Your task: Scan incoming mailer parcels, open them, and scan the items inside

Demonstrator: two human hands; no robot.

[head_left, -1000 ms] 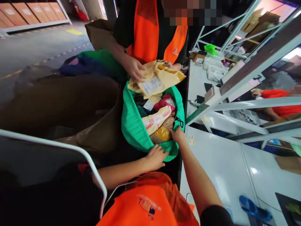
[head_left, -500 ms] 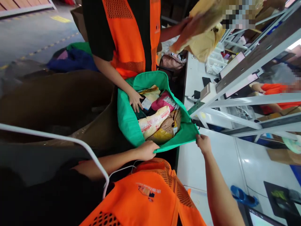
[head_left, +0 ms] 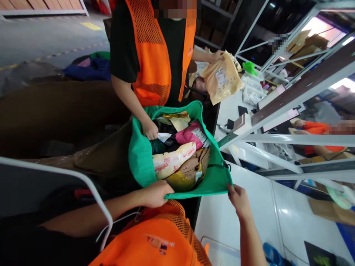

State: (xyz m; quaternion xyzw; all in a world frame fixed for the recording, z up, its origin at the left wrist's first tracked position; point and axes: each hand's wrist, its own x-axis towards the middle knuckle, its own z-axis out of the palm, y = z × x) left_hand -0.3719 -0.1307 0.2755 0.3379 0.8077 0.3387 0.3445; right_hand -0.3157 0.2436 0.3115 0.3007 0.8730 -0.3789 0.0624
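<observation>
My left hand is closed on the near rim of a green fabric bag. At the bag's near right corner, my right hand pinches the edge. The mouth is spread wide. Inside lie a cream parcel with red print, a pink plastic parcel, a crumpled brown and yellow parcel and dark packages. A co-worker's hand grips a dark package with a white label in the bag. That person's other hand holds up a tan parcel.
A white table runs along the right, with a metal frame post rising from it. Left of the bag stands a large brown carton. A white curved bar crosses the lower left. Another person's orange vest shows far right.
The co-worker has lowered the tan parcel, and the fingers in the bag have closed on a package. My hands keep hold of the bag, which appears lower and slightly left in view.
</observation>
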